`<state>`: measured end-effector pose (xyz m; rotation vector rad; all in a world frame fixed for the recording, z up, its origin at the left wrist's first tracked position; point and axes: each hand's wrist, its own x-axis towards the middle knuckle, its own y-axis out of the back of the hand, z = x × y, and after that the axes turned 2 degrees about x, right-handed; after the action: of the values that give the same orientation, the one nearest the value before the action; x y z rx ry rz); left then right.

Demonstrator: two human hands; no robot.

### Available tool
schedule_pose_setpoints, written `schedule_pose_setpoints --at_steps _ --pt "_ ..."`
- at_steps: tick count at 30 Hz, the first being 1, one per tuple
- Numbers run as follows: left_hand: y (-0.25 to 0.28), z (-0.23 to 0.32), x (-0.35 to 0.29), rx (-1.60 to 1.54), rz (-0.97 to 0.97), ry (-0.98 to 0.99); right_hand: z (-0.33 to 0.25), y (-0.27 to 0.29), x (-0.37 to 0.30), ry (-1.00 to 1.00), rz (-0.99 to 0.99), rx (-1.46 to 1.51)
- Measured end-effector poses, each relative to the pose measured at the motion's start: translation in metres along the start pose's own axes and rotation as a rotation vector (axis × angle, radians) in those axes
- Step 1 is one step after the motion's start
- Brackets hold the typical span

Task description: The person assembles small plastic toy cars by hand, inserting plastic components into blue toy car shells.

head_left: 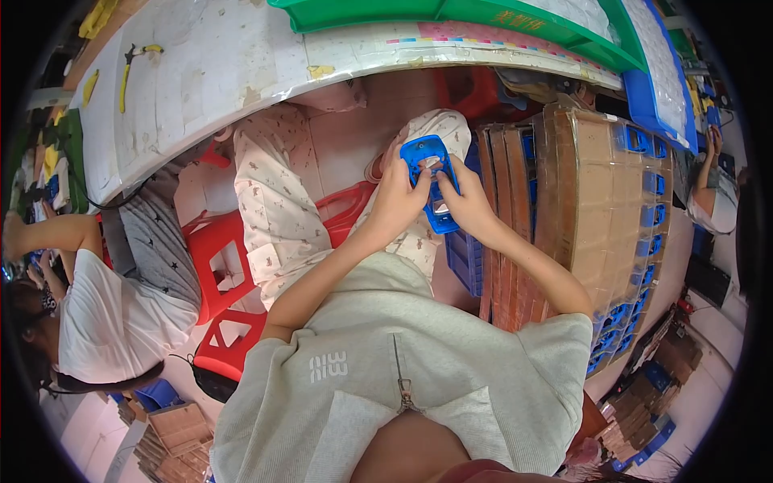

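A long blue plastic casing with rounded ends and a hollow inside is held over my right knee. My left hand grips its left side, the thumb reaching into the hollow. From the other side my right hand closes on it, its thumb also pressing near the middle. Small pale, shiny parts show inside the casing between the thumbs; what they are I cannot make out. The fingers underneath are hidden.
A worn white table curves ahead, bearing yellow-handled pliers and a green tray. Cardboard-divided stacks with blue parts stand close on my right. Red stools and a seated co-worker are at left.
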<state>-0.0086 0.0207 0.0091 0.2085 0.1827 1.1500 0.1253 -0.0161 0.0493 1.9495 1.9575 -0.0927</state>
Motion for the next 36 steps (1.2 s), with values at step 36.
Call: schedule_pose_setpoints --at_steps 36 --pt "-0.008 -0.005 0.001 -0.121 0.061 0.074 -0.003 -0.001 0.000 0.047 0.063 -0.092"
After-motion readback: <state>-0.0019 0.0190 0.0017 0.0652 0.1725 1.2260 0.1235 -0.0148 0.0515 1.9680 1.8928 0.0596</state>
